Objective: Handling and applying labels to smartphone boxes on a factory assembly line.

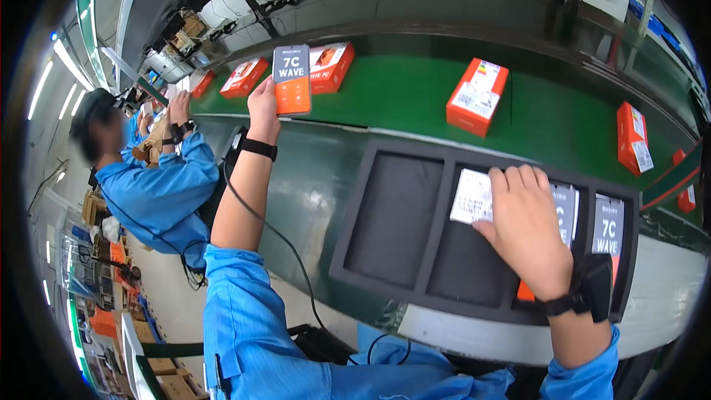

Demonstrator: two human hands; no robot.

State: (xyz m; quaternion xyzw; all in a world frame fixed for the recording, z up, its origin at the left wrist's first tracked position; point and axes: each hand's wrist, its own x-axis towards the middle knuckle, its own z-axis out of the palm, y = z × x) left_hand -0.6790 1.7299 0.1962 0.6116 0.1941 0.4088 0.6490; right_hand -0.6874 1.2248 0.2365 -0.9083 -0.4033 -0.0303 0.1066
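Observation:
My left hand (264,110), raised over the green conveyor's near edge, grips a smartphone (292,80) by its left side. Its face carries a grey and orange printed film. My right hand (527,218) reaches over a black foam tray (428,230) with several compartments, its thumb and fingers closed on a white printed slip (471,196). Whether that slip is loose or stuck to something is hidden by the hand. Partly under this hand lies another phone (569,204) with the same film. A further phone (609,221) rests in the tray's rightmost compartment.
Orange-red boxes stand on the green belt: one with a white label (476,98) behind the tray, one (633,137) at the right, several at the left, including an orange-red box (332,67) behind the raised phone. A black cable (292,248) hangs near my left arm. A co-worker (159,185) in blue sits left.

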